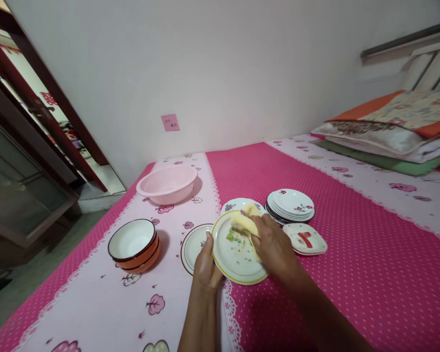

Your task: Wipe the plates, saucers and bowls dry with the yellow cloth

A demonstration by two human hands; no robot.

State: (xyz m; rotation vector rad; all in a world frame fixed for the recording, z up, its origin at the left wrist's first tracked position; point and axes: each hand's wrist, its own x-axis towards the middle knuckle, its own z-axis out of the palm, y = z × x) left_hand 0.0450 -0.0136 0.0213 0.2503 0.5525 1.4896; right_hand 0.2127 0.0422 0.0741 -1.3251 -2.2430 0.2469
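My left hand (207, 266) grips the left edge of a white plate (238, 261) with a yellow rim and a leaf pattern, thumb on top. The plate is held up, tilted toward me. In my right hand (273, 244) is a bunched yellow cloth (245, 224), pressed against the plate's upper right face. Behind the held plate, a brown-rimmed plate (193, 247) and a flower-patterned plate (238, 203) lie partly hidden on the bed cover. To the right sit a stack of white plates with red flowers (293, 201) and a squarish dish with a red figure (304, 238).
Several stacked orange bowls (134, 239) with white insides stand at left. Beyond them is a pink basin (168, 186). Folded bedding (396, 137) lies at far right. A wall (242, 73) with a pink note (169, 122) closes off the back; a doorway is at left.
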